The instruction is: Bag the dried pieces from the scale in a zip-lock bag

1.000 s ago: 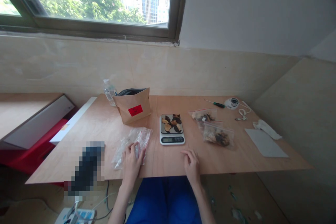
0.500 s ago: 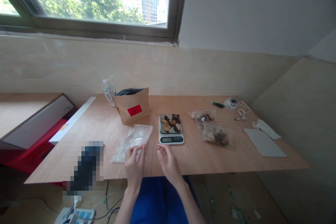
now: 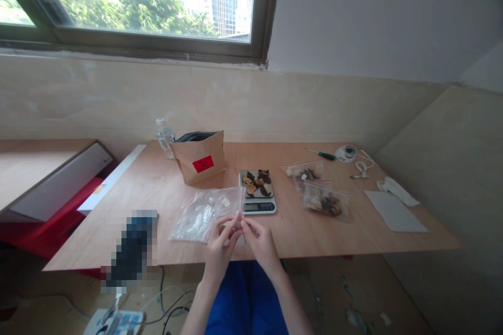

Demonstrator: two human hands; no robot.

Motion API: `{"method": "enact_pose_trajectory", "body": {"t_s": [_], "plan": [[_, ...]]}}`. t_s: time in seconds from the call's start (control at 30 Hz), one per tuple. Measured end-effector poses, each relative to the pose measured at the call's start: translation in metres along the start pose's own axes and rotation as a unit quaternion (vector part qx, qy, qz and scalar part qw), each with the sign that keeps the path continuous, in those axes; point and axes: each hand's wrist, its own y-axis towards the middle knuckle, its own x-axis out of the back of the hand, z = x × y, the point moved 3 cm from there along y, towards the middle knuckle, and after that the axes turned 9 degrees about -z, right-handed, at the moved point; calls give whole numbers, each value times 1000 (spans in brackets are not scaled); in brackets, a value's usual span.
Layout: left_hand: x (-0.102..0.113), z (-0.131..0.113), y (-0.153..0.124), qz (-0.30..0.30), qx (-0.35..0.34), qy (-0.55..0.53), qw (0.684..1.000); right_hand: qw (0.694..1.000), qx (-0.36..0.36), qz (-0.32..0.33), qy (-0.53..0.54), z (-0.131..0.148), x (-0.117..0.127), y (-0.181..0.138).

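My left hand (image 3: 221, 245) and my right hand (image 3: 260, 241) meet at the table's front edge, both pinching the red-striped mouth of an empty clear zip bag (image 3: 228, 204) lifted off the table. Its body hangs over a pile of clear bags (image 3: 192, 218) lying to the left. Just behind stands a small digital scale (image 3: 257, 192) with dried brown and black slices on its pan.
A brown paper pouch (image 3: 200, 158) with a red label stands open behind, with a water bottle (image 3: 164, 137) beside it. Two filled zip bags (image 3: 320, 191) lie right of the scale. A screwdriver (image 3: 323, 155), tape roll (image 3: 346, 153) and grey sheet (image 3: 393, 211) sit far right.
My right hand moved left from the table's front edge to meet my left hand. Together they picked one clear bag up from the pile and now hold its mouth.
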Motion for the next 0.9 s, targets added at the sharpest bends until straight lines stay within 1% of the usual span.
{"method": "enact_pose_trajectory", "body": {"t_s": [0.1,0.2,0.37,0.5,0.67,0.7,0.73,0.83,0.87,0.9], "plan": [[5,0,0,-19,-27,23,999,1000,1,6,1,3,-2,-1],[9,-1,2,-18,-58,23,998,1000,-5,5,3,3,-1,-1],[13,-4,5,-12,-67,-13,998,999,-30,-2,29,1,6,3],[12,-6,2,-24,-45,-36,998,997,-32,-2,64,1,7,7],[7,-4,-5,-55,19,-45,997,995,-33,4,93,-5,4,10],[8,-3,-5,-68,35,-47,996,995,-31,-2,93,-7,6,11],[10,-2,-4,-93,54,-48,993,996,-28,-12,89,-8,8,12],[22,5,3,-224,121,-31,966,996,-11,-66,53,-12,24,16],[26,7,6,-255,137,-17,957,996,-7,-79,35,-15,30,19],[28,8,9,-268,147,-4,952,996,-3,-83,14,-18,36,22]]}}
